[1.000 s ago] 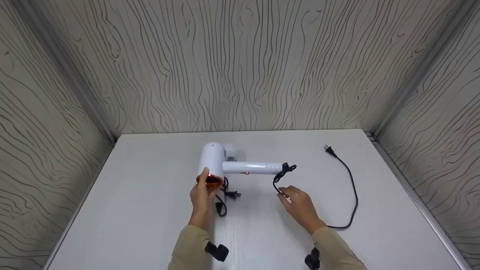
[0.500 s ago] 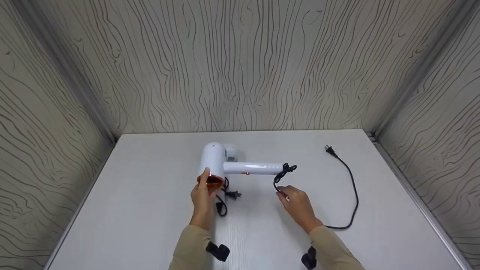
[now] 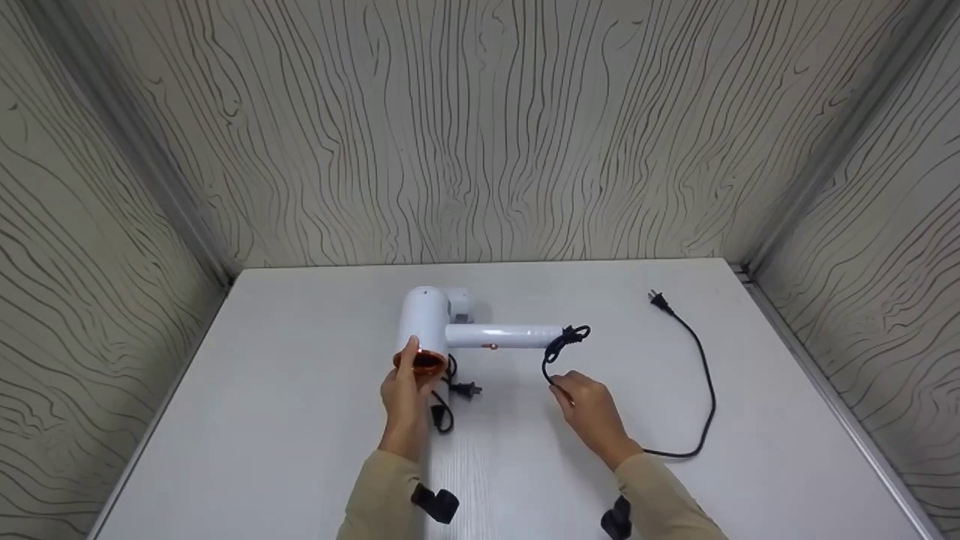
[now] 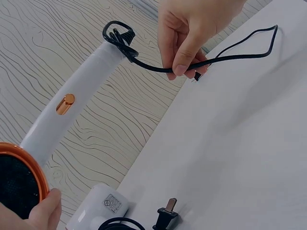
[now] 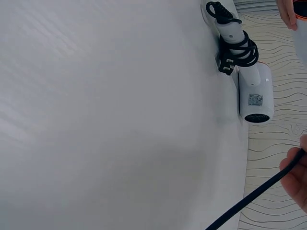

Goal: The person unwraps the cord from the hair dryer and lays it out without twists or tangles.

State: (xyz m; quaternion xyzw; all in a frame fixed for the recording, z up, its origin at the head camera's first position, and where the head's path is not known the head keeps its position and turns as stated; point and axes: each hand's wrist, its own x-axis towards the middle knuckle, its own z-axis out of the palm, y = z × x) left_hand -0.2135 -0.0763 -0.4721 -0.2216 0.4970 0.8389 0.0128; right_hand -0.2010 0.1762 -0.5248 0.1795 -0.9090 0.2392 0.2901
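Observation:
My left hand [image 3: 403, 394] grips a white hair dryer [image 3: 424, 319] at the orange-rimmed end of its barrel, above the table. Its handle points right, with a copper-coloured switch [image 4: 65, 104] on it. Part of the dryer's black cord [image 4: 240, 57] is looped in a knot at the handle's end. Just beyond that knot my right hand [image 3: 594, 412] pinches the cord between thumb and fingers. From there the cord runs down to the table and curves round to its two-pin plug [image 3: 658, 299] at the far right.
A second white hair dryer [image 5: 259, 91] lies on the white table [image 3: 300, 420] below the held one. Black cord [image 5: 247, 50] is wound round its handle, and its plug [image 3: 466, 390] sticks out to the right. Wood-patterned walls [image 3: 480, 135] stand behind and at both sides.
My right hand has shifted slightly left along with the cord it pinches, and the knot at the handle's end has tilted a little. The left hand and hair dryer have barely moved.

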